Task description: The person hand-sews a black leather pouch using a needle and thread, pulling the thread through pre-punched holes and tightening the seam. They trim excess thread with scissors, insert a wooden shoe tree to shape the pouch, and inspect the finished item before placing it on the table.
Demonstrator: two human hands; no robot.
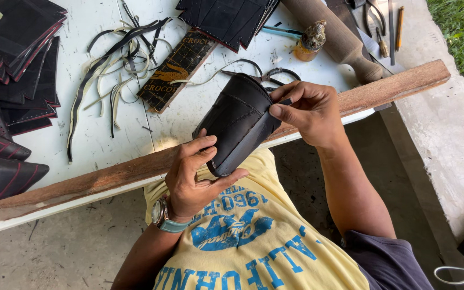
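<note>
Right now your left hand (191, 180) fingers clamp the lower rim of the curved black leather piece (237, 121) above the bench (108, 134) edge, right hand (310, 110) pinching its top — light, pliable stuff, best held by the edges.

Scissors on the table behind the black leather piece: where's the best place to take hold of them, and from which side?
Take the scissors by the looped handles, which lie clear on the white table. Come from the far side, just beyond the right hand, since the curved black leather piece held by both hands hides the blades. The left hand is not in the way.
</note>
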